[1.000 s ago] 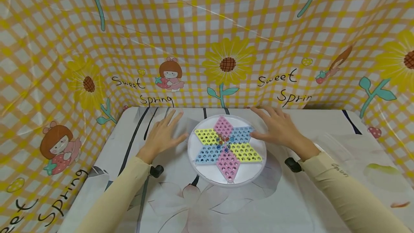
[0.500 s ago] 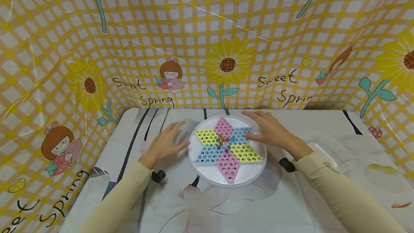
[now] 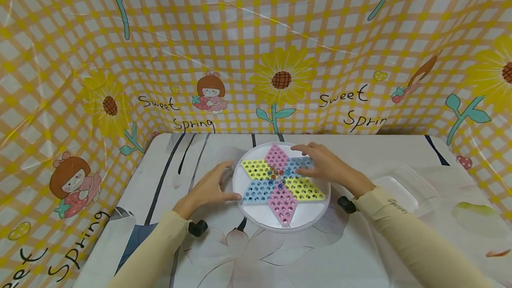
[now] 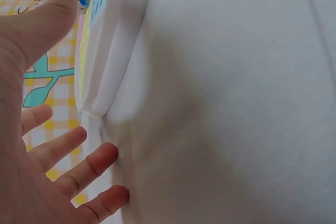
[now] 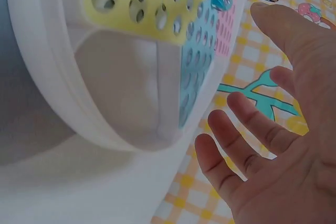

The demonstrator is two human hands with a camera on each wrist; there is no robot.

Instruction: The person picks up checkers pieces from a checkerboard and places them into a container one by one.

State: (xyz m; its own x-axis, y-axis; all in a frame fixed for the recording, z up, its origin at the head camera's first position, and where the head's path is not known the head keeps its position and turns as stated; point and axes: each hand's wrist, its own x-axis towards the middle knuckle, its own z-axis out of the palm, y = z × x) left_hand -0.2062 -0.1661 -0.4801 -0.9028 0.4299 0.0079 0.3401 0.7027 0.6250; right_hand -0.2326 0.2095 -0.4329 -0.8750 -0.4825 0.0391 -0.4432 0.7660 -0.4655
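I see my left hand (image 3: pixel 208 189) open, fingers at the round white game board (image 3: pixel 256 214) rim, right hand (image 3: pixel 322 166) open, spread above its blue section, few marbles (image 3: pixel 276 178) at center

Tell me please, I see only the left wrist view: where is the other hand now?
Observer: The right hand is open above the upper right blue field of the star board.
Operator: How many marbles are on it? I see three.
Observer: A small cluster of marbles sits at the centre; they are too small to count exactly.
Operator: Is anything else nearby?
Observer: A clear plastic container lies to the right of the board.
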